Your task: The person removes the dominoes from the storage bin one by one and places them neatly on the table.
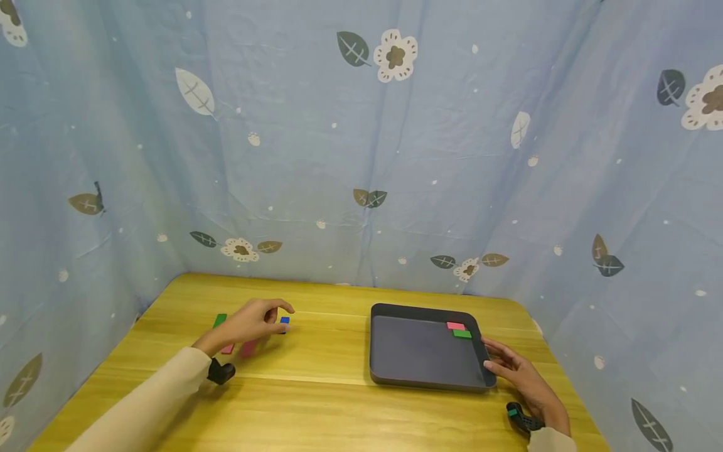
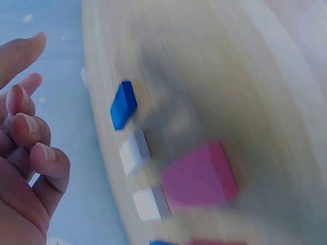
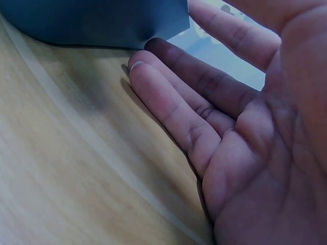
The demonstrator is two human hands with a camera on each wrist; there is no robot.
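My left hand (image 1: pixel 251 323) hovers over the left part of the table, thumb and forefinger apart with nothing between them. Just off its fingertips lies a small blue block (image 1: pixel 285 321). The left wrist view shows this blue block (image 2: pixel 124 105), two white blocks (image 2: pixel 134 152) and a thick pink block (image 2: pixel 199 176) beneath the hand. On the right, my right hand (image 1: pixel 516 373) rests against the side of a dark grey tray (image 1: pixel 429 381), thumb at its rim. Its fingers (image 3: pixel 163 97) are nearly straight, along the tabletop by the tray's outer wall.
Inside the tray, a pink block (image 1: pixel 455 326) and a green block (image 1: pixel 462 334) lie together at the far right corner. Another green block (image 1: pixel 220 319) and a pink one (image 1: pixel 228 349) are partly hidden by my left arm. A patterned blue curtain (image 1: pixel 316 157) hangs behind the table.
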